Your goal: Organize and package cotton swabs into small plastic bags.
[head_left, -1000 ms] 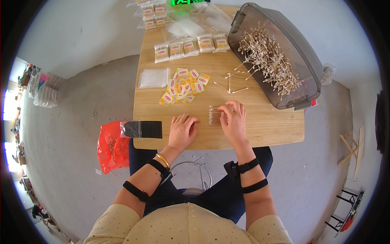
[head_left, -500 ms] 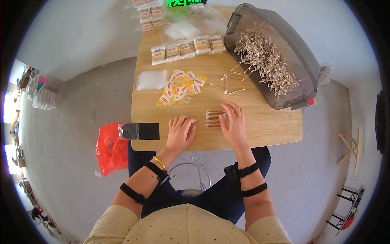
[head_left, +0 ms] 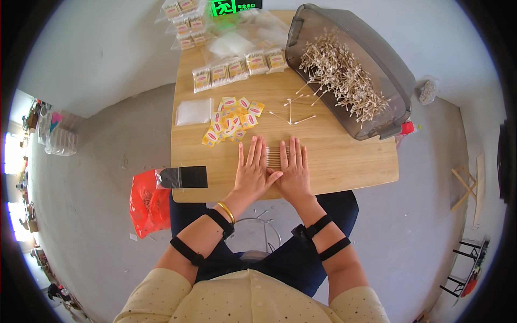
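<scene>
A flat row of cotton swabs [head_left: 274,156] lies side by side on the wooden table, near its front edge. My left hand [head_left: 253,169] is flat at the left end of the row, fingers stretched out. Opposite it, my right hand [head_left: 294,169] lies flat over the right end, its fingers also straight. The thumbs come close together below the swabs. Both palms face down, and part of the row is hidden under the hands. Just beyond them is a loose pile of yellow and white printed cards [head_left: 231,121].
A tilted grey plastic bin [head_left: 371,64] heaped with cotton swabs [head_left: 344,75] stands far right, with a few loose swabs [head_left: 291,116] beside it. Packed swab bundles [head_left: 237,69] line the back. Clear bags [head_left: 194,111] lie left; a red bag [head_left: 149,202] hangs off the left edge.
My left hand has moved right to the swab row and its fingers have straightened. My right hand has shifted left and flattened. The view has shifted slightly.
</scene>
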Motion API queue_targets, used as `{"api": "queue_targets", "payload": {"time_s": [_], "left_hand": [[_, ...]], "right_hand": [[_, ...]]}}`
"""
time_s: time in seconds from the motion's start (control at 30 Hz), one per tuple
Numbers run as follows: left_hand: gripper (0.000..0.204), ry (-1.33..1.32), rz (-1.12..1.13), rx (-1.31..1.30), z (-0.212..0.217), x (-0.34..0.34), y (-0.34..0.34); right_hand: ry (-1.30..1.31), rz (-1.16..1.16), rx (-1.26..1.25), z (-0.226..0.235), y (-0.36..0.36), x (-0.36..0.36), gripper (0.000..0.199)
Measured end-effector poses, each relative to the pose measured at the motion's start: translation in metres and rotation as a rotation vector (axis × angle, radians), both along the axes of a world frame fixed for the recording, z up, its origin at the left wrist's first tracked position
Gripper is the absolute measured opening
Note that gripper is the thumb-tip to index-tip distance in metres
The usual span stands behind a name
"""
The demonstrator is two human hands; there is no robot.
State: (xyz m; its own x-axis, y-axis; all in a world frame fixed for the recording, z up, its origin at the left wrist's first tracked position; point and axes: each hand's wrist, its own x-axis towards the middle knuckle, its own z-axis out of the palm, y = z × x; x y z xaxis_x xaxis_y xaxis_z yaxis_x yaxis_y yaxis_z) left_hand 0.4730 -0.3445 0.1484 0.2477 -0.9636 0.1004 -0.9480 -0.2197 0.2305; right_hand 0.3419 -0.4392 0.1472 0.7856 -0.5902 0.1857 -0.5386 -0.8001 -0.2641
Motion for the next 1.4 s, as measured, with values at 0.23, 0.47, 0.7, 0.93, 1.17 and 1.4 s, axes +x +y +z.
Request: {"api": "queue_targets", "payload": {"time_s": [0.23,0.47,0.7,0.93,1.17,1.4], "left_hand": [[0.091,0.142,0.058,-0.003,0.010,0.013,0.012],[0.040,0.388,0.281,-0.152,0.049,0.090,0.098],[0.026,0.270,0.426,-0.177,0.034,0.162,0.070],[0.027,0.225,0.516,0.078,0.031,0.165,0.027],[0.020,0.684,0.489,-0.073,0.036,0.179,0.039],[0.015,0.976,0.189,-0.006,0.032,0.155,0.065]], "right_hand": [[0.093,-0.011,0.005,0.002,0.004,0.009,0.080],[0.076,0.004,-0.043,-0.007,0.002,-0.001,0.078],[0.102,0.117,0.008,-0.007,0.071,0.067,0.080],[0.106,0.098,0.016,-0.001,0.090,0.080,0.079],[0.075,0.097,0.017,0.006,0.092,0.080,0.079],[0.053,0.104,0.040,0.004,0.090,0.079,0.080]]}}
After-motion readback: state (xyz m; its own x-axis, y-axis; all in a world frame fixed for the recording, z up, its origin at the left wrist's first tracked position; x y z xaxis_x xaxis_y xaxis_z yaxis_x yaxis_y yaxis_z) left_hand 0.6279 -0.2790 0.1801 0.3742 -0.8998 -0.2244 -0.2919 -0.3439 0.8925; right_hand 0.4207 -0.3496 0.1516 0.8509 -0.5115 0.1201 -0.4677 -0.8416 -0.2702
